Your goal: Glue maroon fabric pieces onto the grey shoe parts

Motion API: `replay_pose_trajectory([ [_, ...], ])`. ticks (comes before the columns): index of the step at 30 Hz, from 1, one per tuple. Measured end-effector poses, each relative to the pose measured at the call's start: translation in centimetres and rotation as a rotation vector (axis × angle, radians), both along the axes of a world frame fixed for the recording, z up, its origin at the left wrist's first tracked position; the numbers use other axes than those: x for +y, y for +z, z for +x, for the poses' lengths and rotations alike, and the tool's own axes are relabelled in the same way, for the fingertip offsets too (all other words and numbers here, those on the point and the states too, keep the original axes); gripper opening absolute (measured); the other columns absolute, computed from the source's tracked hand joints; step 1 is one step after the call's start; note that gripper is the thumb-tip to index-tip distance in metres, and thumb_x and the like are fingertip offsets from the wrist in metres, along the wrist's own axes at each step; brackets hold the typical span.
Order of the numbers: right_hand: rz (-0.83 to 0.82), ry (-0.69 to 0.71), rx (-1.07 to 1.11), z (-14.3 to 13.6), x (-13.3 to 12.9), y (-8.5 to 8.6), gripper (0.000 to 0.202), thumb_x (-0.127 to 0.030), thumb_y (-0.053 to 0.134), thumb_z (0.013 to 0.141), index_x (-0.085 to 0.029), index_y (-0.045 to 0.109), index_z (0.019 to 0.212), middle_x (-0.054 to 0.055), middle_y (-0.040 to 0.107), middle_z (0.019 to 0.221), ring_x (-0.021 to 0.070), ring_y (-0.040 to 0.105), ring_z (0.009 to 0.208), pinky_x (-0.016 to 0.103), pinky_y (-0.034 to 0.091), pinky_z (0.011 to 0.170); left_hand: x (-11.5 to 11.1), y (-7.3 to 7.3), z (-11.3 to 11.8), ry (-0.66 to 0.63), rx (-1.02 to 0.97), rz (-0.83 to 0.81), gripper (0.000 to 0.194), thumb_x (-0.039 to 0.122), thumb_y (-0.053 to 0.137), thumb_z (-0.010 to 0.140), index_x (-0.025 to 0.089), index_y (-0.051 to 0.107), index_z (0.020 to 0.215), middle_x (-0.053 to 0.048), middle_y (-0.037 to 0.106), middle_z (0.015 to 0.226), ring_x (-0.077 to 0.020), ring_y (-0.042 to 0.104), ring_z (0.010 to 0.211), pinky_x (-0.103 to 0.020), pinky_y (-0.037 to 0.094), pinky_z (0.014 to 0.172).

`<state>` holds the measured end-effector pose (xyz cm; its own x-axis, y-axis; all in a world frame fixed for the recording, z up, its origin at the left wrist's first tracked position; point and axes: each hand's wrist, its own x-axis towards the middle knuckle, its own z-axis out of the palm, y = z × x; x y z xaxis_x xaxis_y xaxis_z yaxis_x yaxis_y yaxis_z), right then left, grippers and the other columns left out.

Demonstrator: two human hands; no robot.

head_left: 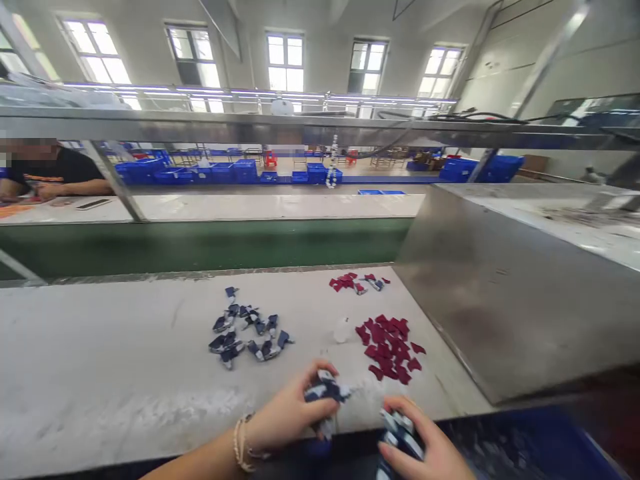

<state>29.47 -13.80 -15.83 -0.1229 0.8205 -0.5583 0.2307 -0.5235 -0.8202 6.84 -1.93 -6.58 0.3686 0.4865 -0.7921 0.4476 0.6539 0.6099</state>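
My left hand, with a bracelet at the wrist, is closed around several small dark-blue and white pieces over the table's front edge. To its right, my right hand grips more dark-blue and white pieces, low at the edge. Their exact kind is too blurred to tell. Ahead of my left hand lies a loose group of similar dark-blue and grey pieces. Beyond my right hand is a heap of flat dark-red pieces.
A smaller cluster of red pieces lies farther back, near a small white round object. A metal-sided box bounds the table on the right. A person sits at the far left. Blue bins stand in the background.
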Motion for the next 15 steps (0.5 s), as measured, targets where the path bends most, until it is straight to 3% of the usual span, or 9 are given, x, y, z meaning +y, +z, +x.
replay_pose_trajectory([
  [2, 0.085, 0.144, 0.113, -5.3, 8.3, 2.6, 0.049, -0.035, 0.064, 0.074, -0.015, 0.061, 0.119, 0.012, 0.062, 0.129, 0.0273, 0.057, 0.122, 0.034, 0.043, 0.107, 3.8, 2.2, -5.2, -0.007, 0.27, 0.377, 0.046, 0.036, 0.059, 0.088, 0.02, 0.048, 0.13, -0.006, 0.057, 0.113, -0.0163, 0.06, 0.089, -0.028, 0.057, 0.069],
  [4, 0.149, 0.267, 0.161, -10.9, 15.1, 4.1, 0.041, -0.025, 0.069, 0.074, -0.015, 0.063, 0.114, 0.008, 0.066, 0.115, 0.0224, 0.062, 0.108, 0.033, 0.047, 0.099, 6.8, 2.8, -9.8, -0.103, 0.573, 0.707, 0.039, 0.029, 0.053, 0.092, 0.02, 0.05, 0.13, -0.008, 0.054, 0.13, -0.0202, 0.056, 0.118, -0.034, 0.052, 0.098],
  [6, 0.217, 0.386, 0.157, -16.2, 20.3, 4.4, 0.039, -0.021, 0.075, 0.075, -0.014, 0.064, 0.111, 0.007, 0.065, 0.111, 0.021, 0.061, 0.104, 0.036, 0.048, 0.096, 9.0, 2.6, -13.5, -0.16, 0.742, 0.792, 0.041, 0.021, 0.052, 0.092, 0.017, 0.052, 0.133, -0.01, 0.053, 0.133, -0.0221, 0.053, 0.127, -0.038, 0.042, 0.113],
  [8, 0.244, 0.459, 0.077, -20.8, 23.9, 4.0, 0.037, -0.023, 0.077, 0.078, -0.012, 0.064, 0.112, 0.009, 0.064, 0.111, 0.0229, 0.06, 0.105, 0.043, 0.047, 0.098, 10.6, 2.6, -15.8, -0.207, 0.843, 0.753, 0.051, 0.017, 0.059, 0.087, 0.015, 0.052, 0.138, -0.013, 0.054, 0.134, -0.0269, 0.058, 0.121, -0.042, 0.045, 0.109],
  [10, 0.252, 0.49, -0.006, -24.2, 26.0, 3.4, 0.037, -0.032, 0.074, 0.085, -0.012, 0.065, 0.115, 0.011, 0.063, 0.113, 0.0256, 0.058, 0.109, 0.048, 0.044, 0.101, 11.5, 3.9, -16.5, -0.242, 0.946, 0.707, 0.061, 0.017, 0.063, 0.084, 0.017, 0.051, 0.144, -0.015, 0.048, 0.146, -0.0311, 0.063, 0.112, -0.046, 0.05, 0.099],
  [11, 0.258, 0.495, -0.034, -25.3, 26.5, 3.2, 0.04, -0.038, 0.072, 0.088, -0.012, 0.064, 0.117, 0.012, 0.062, 0.114, 0.0268, 0.058, 0.112, 0.05, 0.042, 0.103, 11.7, 5.3, -16.2, -0.245, 0.976, 0.709, 0.062, 0.018, 0.062, 0.086, 0.02, 0.05, 0.146, -0.014, 0.043, 0.152, -0.0317, 0.064, 0.11, -0.047, 0.051, 0.096],
  [12, 0.268, 0.494, -0.049, -26.0, 26.7, 3.1, 0.045, -0.043, 0.069, 0.09, -0.012, 0.064, 0.122, 0.013, 0.062, 0.117, 0.0279, 0.056, 0.115, 0.051, 0.041, 0.104, 11.9, 7.2, -15.5, -0.233, 0.992, 0.732, 0.058, 0.022, 0.058, 0.091, 0.022, 0.048, 0.147, -0.012, 0.038, 0.157, -0.0309, 0.064, 0.111, -0.047, 0.052, 0.095],
  [13, 0.28, 0.488, -0.055, -26.1, 26.7, 3.1, 0.05, -0.048, 0.067, 0.092, -0.013, 0.062, 0.127, 0.014, 0.06, 0.122, 0.029, 0.054, 0.119, 0.052, 0.04, 0.106, 12.0, 9.4, -14.5, -0.222, 0.961, 0.782, 0.051, 0.029, 0.054, 0.096, 0.026, 0.049, 0.146, -0.007, 0.042, 0.154, -0.0259, 0.063, 0.113, -0.041, 0.052, 0.095],
  [15, 0.303, 0.461, -0.054, -24.8, 26.1, 3.7, 0.06, -0.052, 0.066, 0.092, -0.014, 0.058, 0.138, 0.016, 0.055, 0.134, 0.032, 0.047, 0.129, 0.053, 0.035, 0.111, 12.1, 14.0, -12.3, -0.097, 0.757, 1.057, 0.048, 0.043, 0.056, 0.097, 0.028, 0.053, 0.142, -0.005, 0.054, 0.142, -0.0232, 0.061, 0.117, -0.035, 0.054, 0.095],
])
